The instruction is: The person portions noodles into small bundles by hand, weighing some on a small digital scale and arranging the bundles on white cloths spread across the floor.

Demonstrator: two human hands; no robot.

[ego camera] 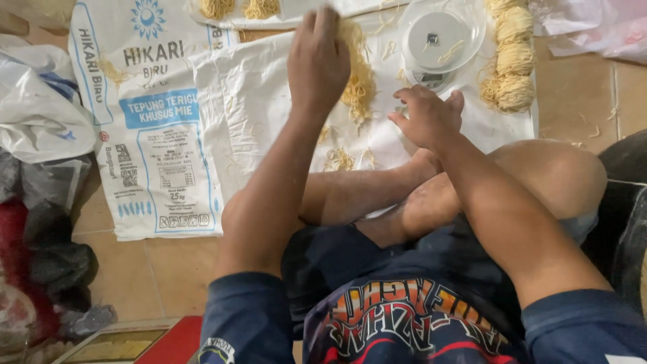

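the person sits cross-legged on the floor [573,87], looking down over bare knees at a white sack [222,101] spread flat as a mat. the left hand [318,57] reaches forward, fingers drawn together, pinching up a loose heap of yellow noodles [358,77] in the middle of the sack; strands hang below the fingers. the right hand [428,116] hovers low just in front of the scale [438,44], fingers loosely spread and slightly curled, holding nothing that shows. the scale is small and round with a pale pan, and it stands on the sack to the right of the heap, a few stray strands on it. a row of coiled noodle nests [513,57] lies along the sack's right edge, just beside the scale. small noodle scraps [339,159] lie on the sack near the shins. crumpled plastic bags [37,108] lie at far left on the floor.
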